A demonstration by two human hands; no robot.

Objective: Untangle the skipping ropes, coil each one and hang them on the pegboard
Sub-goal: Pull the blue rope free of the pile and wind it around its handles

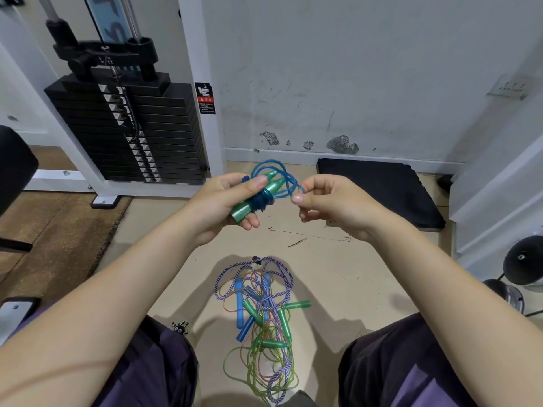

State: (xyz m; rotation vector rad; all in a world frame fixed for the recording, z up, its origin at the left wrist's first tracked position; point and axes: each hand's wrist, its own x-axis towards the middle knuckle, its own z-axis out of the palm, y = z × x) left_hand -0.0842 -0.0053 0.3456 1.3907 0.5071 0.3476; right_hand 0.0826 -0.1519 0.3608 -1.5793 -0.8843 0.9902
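Observation:
My left hand [226,198] grips the two green handles [249,205] of a blue skipping rope, held together side by side. The blue cord [274,167] loops above the handles and is wound several times around their middle. My right hand [332,202] pinches the blue cord's free loop between thumb and forefinger, just right of the handles. On the floor between my knees lies a tangled pile of ropes [264,315]: a purple-and-white braided rope, green and orange cords, blue handles and green handles. No pegboard is in view.
A black weight stack [129,136] in a white frame stands at the left. A black foam mat [382,189] lies by the wall at the right. Dumbbell ends [521,264] sit at the far right. The beige floor has a brown mat [55,230] at the left.

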